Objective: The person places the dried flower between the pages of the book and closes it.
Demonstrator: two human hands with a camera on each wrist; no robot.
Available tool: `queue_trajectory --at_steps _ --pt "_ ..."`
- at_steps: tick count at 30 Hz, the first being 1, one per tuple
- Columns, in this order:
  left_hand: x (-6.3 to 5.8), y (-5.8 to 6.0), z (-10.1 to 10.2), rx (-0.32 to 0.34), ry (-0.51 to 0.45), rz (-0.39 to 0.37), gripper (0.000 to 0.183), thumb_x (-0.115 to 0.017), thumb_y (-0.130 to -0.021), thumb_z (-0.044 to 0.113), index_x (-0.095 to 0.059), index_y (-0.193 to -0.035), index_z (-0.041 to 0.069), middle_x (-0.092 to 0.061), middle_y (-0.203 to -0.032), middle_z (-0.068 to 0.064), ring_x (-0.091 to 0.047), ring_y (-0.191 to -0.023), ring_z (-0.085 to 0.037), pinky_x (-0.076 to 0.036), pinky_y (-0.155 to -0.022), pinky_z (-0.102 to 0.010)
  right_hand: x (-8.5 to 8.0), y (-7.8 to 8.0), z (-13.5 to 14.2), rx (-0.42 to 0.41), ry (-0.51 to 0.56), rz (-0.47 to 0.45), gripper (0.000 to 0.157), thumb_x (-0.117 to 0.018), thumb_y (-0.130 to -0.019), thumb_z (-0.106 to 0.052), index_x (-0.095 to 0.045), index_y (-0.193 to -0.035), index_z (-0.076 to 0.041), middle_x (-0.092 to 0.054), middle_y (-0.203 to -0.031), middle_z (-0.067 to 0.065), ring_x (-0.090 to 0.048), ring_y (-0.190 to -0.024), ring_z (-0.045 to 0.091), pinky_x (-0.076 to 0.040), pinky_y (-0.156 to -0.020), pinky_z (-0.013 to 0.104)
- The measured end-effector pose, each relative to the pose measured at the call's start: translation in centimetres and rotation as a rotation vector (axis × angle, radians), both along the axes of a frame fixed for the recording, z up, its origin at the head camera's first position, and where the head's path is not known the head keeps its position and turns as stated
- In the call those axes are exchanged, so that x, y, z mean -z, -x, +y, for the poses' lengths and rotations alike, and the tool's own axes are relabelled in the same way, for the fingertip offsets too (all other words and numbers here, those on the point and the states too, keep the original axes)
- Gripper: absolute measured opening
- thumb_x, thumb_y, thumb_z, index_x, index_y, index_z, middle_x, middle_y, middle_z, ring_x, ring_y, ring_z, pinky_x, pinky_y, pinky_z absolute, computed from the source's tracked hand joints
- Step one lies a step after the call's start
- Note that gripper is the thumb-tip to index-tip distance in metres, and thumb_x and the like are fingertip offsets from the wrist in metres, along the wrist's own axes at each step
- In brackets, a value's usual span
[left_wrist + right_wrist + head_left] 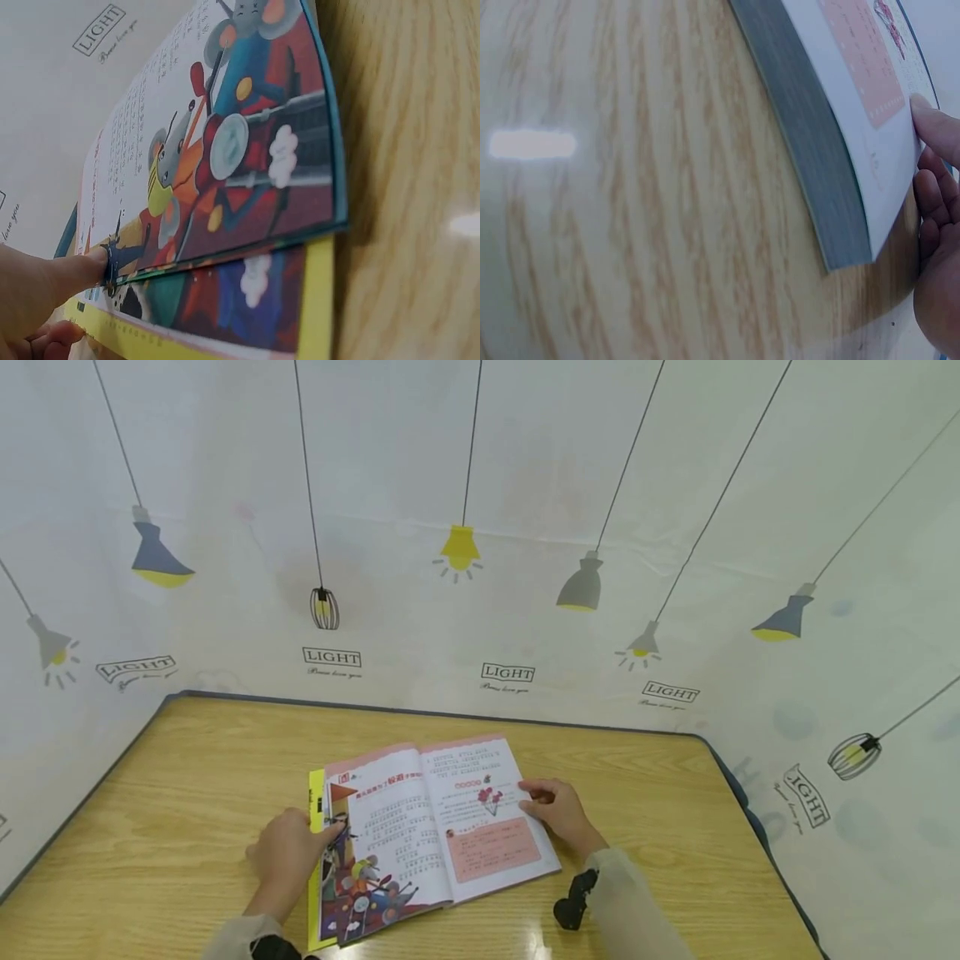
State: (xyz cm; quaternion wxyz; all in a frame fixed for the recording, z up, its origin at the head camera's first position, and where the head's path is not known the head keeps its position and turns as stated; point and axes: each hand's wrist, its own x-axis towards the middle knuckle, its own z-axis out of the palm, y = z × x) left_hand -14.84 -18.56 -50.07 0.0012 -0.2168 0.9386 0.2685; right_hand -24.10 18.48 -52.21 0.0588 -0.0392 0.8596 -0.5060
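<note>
An open illustrated book lies on the table, printed text on both pages and cartoon mice at the lower left. Its yellow cover edge shows along the left. My left hand holds that left edge, thumb on the pages; in the left wrist view, the curled fingers sit beside the yellow border. At the opposite edge, my right hand holds the right-hand page side. The right wrist view shows its thumb on the page and curled fingers below, with the thick page block facing the camera.
The wood-grain table extends around the book, with a dark edge at the back. Behind it hangs a pale sheet printed with lamps and the word LIGHT. A black device is strapped at the right wrist.
</note>
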Motion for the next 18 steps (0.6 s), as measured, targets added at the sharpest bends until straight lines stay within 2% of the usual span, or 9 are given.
queue_trajectory --at_steps 3,6,10,14,18 --pt "0.1 -0.1 0.1 -0.027 -0.05 0.019 0.054 -0.076 -0.074 0.039 -0.06 -0.092 -0.01 -0.058 -0.07 -0.011 -0.049 -0.058 -0.02 -0.038 -0.058 -0.036 0.0 0.0 -0.1 0.003 0.015 -0.008 0.027 -0.07 -0.081 -0.004 -0.068 -0.108 -0.001 -0.058 -0.097 0.008 -0.051 -0.082 0.018 -0.043 -0.071 0.029" --pt "0.3 -0.2 0.2 -0.08 -0.123 0.049 0.058 -0.076 -0.074 0.037 -0.061 -0.101 -0.012 -0.062 -0.082 -0.021 -0.052 -0.06 -0.02 -0.037 -0.05 -0.029 -0.2 0.0 -0.1 0.002 0.032 -0.014 0.028 -0.07 -0.081 -0.004 -0.068 -0.109 0.0 -0.058 -0.097 0.01 -0.05 -0.081 0.018 -0.043 -0.07 0.028" --pt "0.5 -0.2 0.9 -0.146 -0.184 0.066 0.053 -0.076 -0.075 0.032 -0.064 -0.106 -0.008 -0.064 -0.099 -0.024 -0.056 -0.068 -0.023 -0.035 -0.06 -0.035 -0.4 -0.1 -0.3 -0.001 0.038 -0.018 0.028 -0.07 -0.082 -0.004 -0.067 -0.109 0.001 -0.057 -0.097 0.01 -0.05 -0.081 0.019 -0.043 -0.069 0.028" --pt "0.4 0.1 1.9 -0.157 -0.221 0.089 0.042 -0.075 -0.075 0.025 -0.067 -0.105 -0.003 -0.066 -0.097 -0.021 -0.057 -0.071 -0.027 -0.031 -0.062 -0.04 -0.4 -0.1 -0.5 -0.016 0.029 -0.006 0.028 -0.07 -0.082 -0.004 -0.067 -0.11 0.0 -0.057 -0.097 0.01 -0.05 -0.081 0.018 -0.043 -0.069 0.027" --pt "0.2 0.0 1.8 -0.125 -0.2 0.119 0.06 -0.077 -0.073 0.03 -0.054 -0.106 -0.014 -0.057 -0.091 -0.027 -0.053 -0.071 -0.03 -0.04 -0.057 -0.038 -0.2 -0.1 -0.1 -0.009 0.022 -0.01 0.029 -0.07 -0.082 -0.006 -0.067 -0.111 -0.001 -0.057 -0.098 0.01 -0.05 -0.082 0.018 -0.043 -0.07 0.027"
